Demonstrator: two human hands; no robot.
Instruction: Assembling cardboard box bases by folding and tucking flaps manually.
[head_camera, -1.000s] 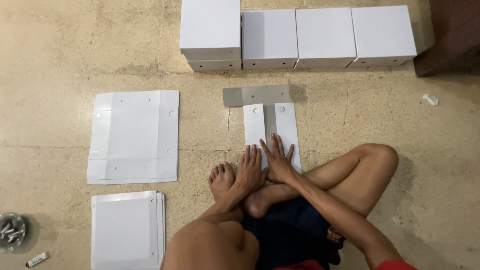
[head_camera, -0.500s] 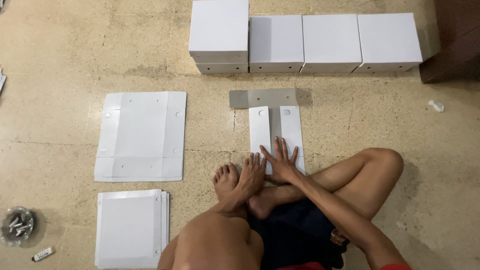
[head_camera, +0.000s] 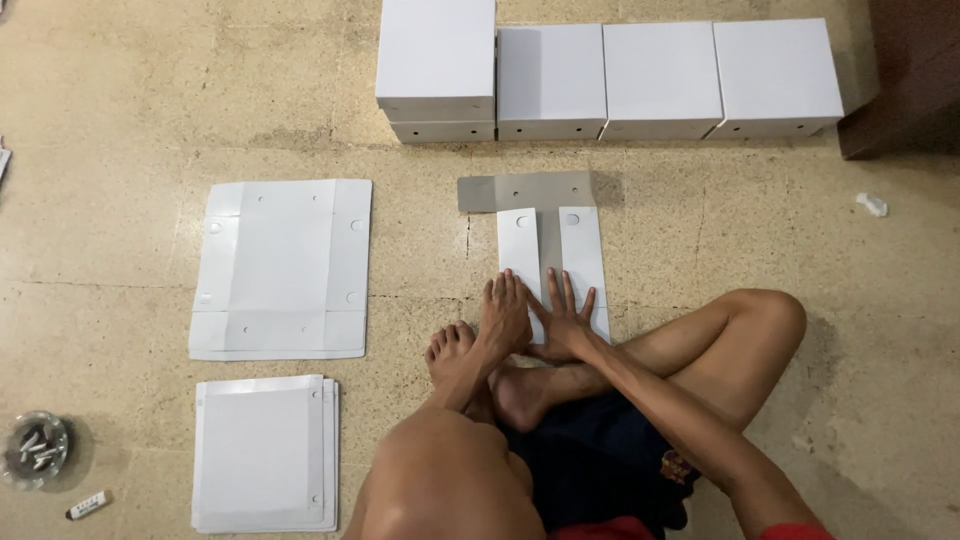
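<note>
I sit cross-legged on the floor. My left hand (head_camera: 505, 318) and my right hand (head_camera: 563, 322) lie flat, fingers spread, on the near end of a folded white cardboard piece (head_camera: 552, 250) whose two long flaps are turned inward over a grey base. A grey end flap (head_camera: 527, 190) sticks out at its far end. My bare feet rest just below my hands. To the left lies a flat unfolded white box blank (head_camera: 283, 268). A stack of more flat white blanks (head_camera: 265, 452) sits nearer to me on the left.
Several assembled white boxes (head_camera: 610, 78) stand in a row at the far side, the leftmost two stacked. A small glass dish with little white fasteners (head_camera: 32, 448) and a marker (head_camera: 88, 504) lie at the lower left. Dark furniture (head_camera: 905, 80) stands at the upper right.
My hands have stayed pressed on the folded flaps. The view has shifted slightly, so everything sits a little lower and to the right in the frame.
</note>
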